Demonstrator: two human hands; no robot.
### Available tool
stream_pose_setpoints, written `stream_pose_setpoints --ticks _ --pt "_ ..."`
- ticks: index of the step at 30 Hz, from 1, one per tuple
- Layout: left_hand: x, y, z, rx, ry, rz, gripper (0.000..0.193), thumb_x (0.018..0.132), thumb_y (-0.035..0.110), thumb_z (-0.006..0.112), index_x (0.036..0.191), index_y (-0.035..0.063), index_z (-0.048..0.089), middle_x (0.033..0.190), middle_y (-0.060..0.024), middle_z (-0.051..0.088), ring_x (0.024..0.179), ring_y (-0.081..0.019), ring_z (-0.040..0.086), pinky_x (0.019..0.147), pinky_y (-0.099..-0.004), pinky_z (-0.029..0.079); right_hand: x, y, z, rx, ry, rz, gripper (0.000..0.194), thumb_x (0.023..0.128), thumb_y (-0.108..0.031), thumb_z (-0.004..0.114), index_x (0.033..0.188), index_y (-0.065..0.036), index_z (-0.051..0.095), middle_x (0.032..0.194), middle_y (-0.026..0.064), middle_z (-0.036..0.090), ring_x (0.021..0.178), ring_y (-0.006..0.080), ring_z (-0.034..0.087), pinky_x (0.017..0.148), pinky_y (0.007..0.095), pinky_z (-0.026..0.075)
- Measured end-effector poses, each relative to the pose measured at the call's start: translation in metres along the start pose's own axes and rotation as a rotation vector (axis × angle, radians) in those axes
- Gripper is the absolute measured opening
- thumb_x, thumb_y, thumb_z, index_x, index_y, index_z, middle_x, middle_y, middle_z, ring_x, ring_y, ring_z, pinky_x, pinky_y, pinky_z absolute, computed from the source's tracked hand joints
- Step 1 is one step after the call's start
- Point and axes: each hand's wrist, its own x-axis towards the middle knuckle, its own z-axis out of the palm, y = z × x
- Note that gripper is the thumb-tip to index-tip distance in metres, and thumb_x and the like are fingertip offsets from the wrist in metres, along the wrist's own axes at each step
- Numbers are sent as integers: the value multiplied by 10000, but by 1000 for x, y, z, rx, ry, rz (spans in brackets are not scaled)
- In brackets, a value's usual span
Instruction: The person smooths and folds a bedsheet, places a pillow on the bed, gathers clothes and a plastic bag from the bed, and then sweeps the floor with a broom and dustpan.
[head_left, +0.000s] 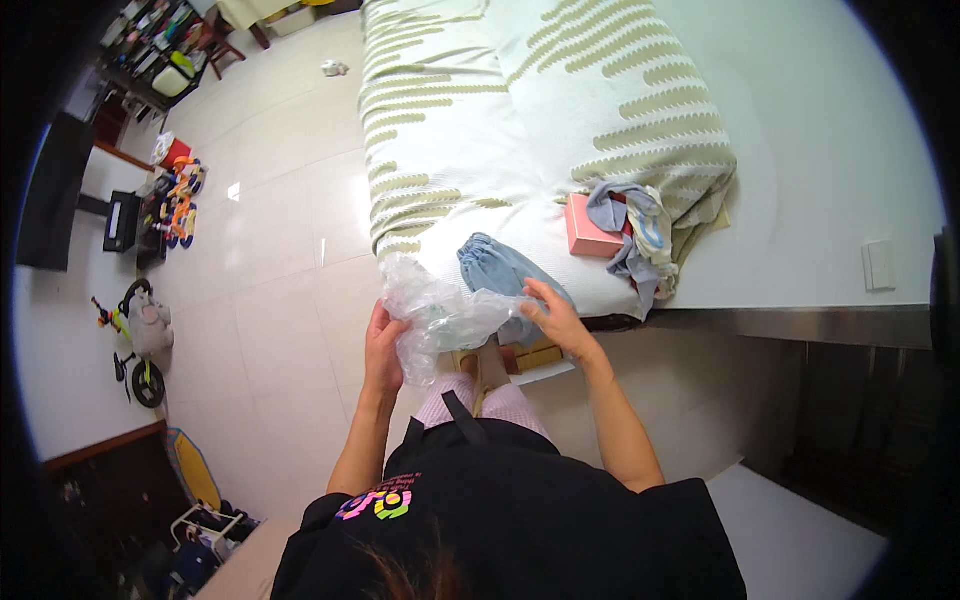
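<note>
A clear, crumpled plastic bag (439, 307) is stretched between my hands, above the sofa's near edge. My left hand (385, 346) grips its left side between thumb and fingers. At the bag's right end, the thumb and fingers of my right hand (553, 319) pinch the plastic. Light-blue denim clothing with a gathered elastic waist (487, 259) lies just behind the bag, which partly covers it. To its right, a pink box (591, 229) sits beside and partly under a heap of grey and white clothes (645, 225).
A sofa or bed with a white and green cover (465, 135) stands before me. A cardboard box (540, 358) is on the floor by my feet. Farther left are a balance bike (139, 341), an orange toy (182, 206) and a red bin (174, 151). A white wall rises at right.
</note>
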Motion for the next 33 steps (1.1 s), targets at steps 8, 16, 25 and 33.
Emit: stream_pose_setpoints --ticks 8,16,25,33 --pt "-64 16 -19 84 104 29 193 869 72 544 1056 27 537 907 -46 601 792 -117 582 701 -251 496 -27 -77 58 -460 -94 -509 474 821 -236 663 1253 -98 522 1157 96 587 1121 248 514 1034 415 251" --pt "-112 36 -109 258 108 -17 250 949 289 535 929 41 561 728 -21 579 581 -110 556 600 -249 505 -48 -70 85 321 -212 -12 167 942 -142 458 884 -46 583 598 14 540 492 84 504 436 222 386" --pt "-115 4 -148 -281 -48 -144 729 895 562 497 1357 24 327 1274 -208 464 1169 -311 495 940 -509 452 -26 -103 166 371 -119 46 394 987 -336 386 879 -30 610 533 -50 381 438 41 294 408 203 236" --pt "-64 69 -269 -605 78 -10 462 902 328 581 1258 54 475 1142 -105 571 1071 -244 558 921 -441 455 50 -152 330 276 -231 90 618 978 -522 328 886 16 618 481 -46 334 427 60 285 444 227 294"
